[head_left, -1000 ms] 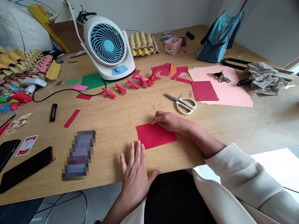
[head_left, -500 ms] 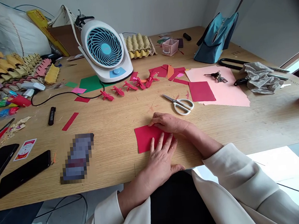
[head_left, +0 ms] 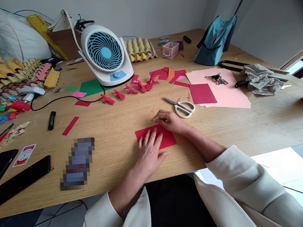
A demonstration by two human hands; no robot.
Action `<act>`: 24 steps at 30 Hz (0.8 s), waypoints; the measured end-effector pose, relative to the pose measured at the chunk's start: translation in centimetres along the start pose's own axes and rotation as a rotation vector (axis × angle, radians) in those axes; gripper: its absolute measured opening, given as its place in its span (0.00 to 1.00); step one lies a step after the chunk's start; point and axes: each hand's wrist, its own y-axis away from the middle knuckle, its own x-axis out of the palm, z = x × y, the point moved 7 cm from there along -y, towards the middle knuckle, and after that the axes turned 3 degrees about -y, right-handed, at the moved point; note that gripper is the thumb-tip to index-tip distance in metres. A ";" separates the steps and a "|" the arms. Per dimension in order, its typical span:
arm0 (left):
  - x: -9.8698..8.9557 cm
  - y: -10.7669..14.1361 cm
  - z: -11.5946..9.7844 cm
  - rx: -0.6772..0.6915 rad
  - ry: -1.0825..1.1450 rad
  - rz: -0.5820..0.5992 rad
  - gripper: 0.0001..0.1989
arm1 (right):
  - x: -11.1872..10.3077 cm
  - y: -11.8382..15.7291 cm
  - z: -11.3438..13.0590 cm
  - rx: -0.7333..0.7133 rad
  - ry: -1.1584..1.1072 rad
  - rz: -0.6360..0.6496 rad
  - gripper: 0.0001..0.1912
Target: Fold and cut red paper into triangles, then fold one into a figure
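Observation:
A sheet of red paper (head_left: 168,140) lies flat on the wooden table in front of me. My left hand (head_left: 149,152) rests on its left and middle part, fingers spread and palm down. At the far edge of the sheet is my right hand (head_left: 169,121), its fingers curled and the tips pressed together. Whether anything is between those fingertips is hidden. Just beyond this hand lie white-handled scissors (head_left: 184,107). Several folded pink-red paper figures (head_left: 118,94) stand in a row farther back.
A white fan (head_left: 106,54) stands at the back. Red (head_left: 202,93) and pink (head_left: 234,98) sheets lie to the right, with keys (head_left: 219,78) on the pink. Phones (head_left: 23,181), a marker (head_left: 51,120) and a red strip (head_left: 70,125) lie left. A blue bag (head_left: 211,44) stands back right.
My left hand has slid left across the red paper, uncovering its right part. My right hand has shifted slightly toward the far side, its fingertips now beyond the sheet's far edge.

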 end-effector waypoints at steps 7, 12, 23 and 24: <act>-1.0 -1.7 2.5 0.089 -0.134 -0.024 0.32 | -1.9 0.0 -1.1 0.193 -0.020 -0.166 0.11; -2.1 -2.0 2.2 0.296 -0.109 -0.084 0.16 | -2.4 0.2 -1.7 0.248 -0.067 -0.206 0.11; -7.2 -5.0 9.9 -0.315 1.144 -0.558 0.19 | -2.9 0.4 -1.2 0.298 -0.683 -0.277 0.25; -6.2 -5.5 9.9 -0.347 1.322 -0.537 0.18 | -2.5 0.4 -1.1 0.301 -0.687 -0.250 0.22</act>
